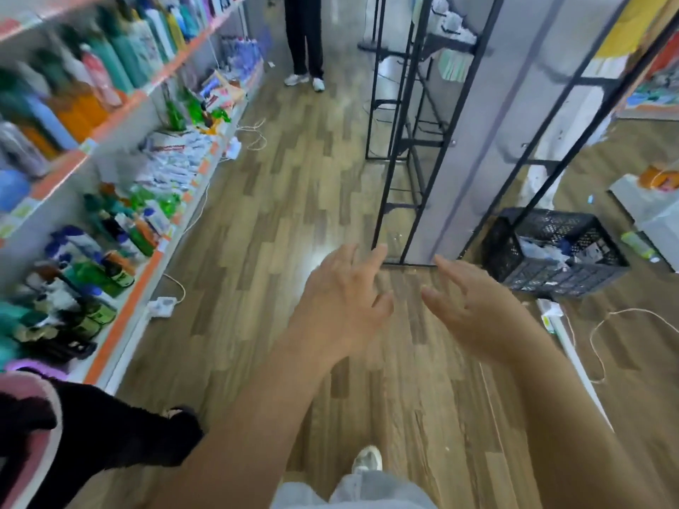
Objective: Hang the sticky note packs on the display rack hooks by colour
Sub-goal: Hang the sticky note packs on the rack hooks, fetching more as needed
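My left hand (341, 299) and my right hand (474, 310) are stretched out side by side over the wooden floor, fingers spread and relaxed, holding nothing. Ahead of them stands the black metal display rack (408, 141) against a grey panel, its hooks blurred. A black plastic crate (551, 251) with clear-wrapped packs sits on the floor to the right of the rack, beyond my right hand. I cannot make out single sticky note packs or their colours.
A long shelf unit (121, 170) full of bottles and packets runs along the left. A person's legs (305, 42) stand far down the aisle; another person in dark clothes (73, 435) is at lower left. Cables and a power strip (161, 306) lie on the floor.
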Motion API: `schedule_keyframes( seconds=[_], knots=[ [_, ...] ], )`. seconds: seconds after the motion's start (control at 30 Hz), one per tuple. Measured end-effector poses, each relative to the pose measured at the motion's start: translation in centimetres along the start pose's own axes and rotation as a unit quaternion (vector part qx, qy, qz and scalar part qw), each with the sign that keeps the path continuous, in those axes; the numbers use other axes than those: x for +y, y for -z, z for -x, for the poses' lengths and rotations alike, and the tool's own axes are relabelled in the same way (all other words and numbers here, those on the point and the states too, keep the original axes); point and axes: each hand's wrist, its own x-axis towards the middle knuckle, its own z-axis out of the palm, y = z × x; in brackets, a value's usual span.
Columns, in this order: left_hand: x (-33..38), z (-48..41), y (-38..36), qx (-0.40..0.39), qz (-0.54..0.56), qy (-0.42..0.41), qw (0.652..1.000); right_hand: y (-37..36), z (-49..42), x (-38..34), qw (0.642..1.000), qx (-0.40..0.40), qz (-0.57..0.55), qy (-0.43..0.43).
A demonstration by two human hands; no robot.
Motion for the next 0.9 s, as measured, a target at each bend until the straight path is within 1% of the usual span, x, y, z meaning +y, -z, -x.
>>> schedule_keyframes(
  seconds=[0.07, 0.17, 0.23, 0.33, 0.5, 0.6, 0.8, 0.9],
  knots=[
    [-1.1, -3.8, 1.0, 0.022, 0.011, 0.02, 1.0, 1.4, -4.4, -0.4, 1.0, 0.005, -0.003, 0.012],
    [-3.1, -8.1, 1.9, 0.043, 0.029, 0.061, 0.997, 3.0, -9.8, -1.1, 1.0, -0.019, -0.009, 0.018],
    [-4.1, -11.2, 2.1, 0.041, 0.033, 0.086, 0.995, 3.6, -13.4, -1.3, 0.999, -0.038, -0.006, 0.028],
    [-5.7, -16.6, 2.5, 0.034, 0.04, 0.108, 0.993, 4.3, -19.1, -1.8, 0.999, -0.047, 0.002, 0.027],
    [-9.2, -28.0, 4.0, 0.037, 0.056, 0.096, 0.993, 5.5, -30.6, -2.8, 0.999, -0.043, 0.015, 0.018],
    [-11.7, -35.4, 6.1, 0.032, 0.053, 0.082, 0.995, 6.5, -38.4, -4.4, 0.999, -0.039, 0.01, 0.013],
    [-15.9, -49.5, 12.0, 0.043, 0.047, 0.07, 0.995, 9.8, -51.9, -8.6, 0.999, 0.014, -0.014, 0.046],
    [-16.9, -55.4, 13.6, 0.034, 0.05, 0.055, 0.997, 10.7, -57.1, -9.4, 0.998, 0.021, -0.026, 0.049]
  ],
)
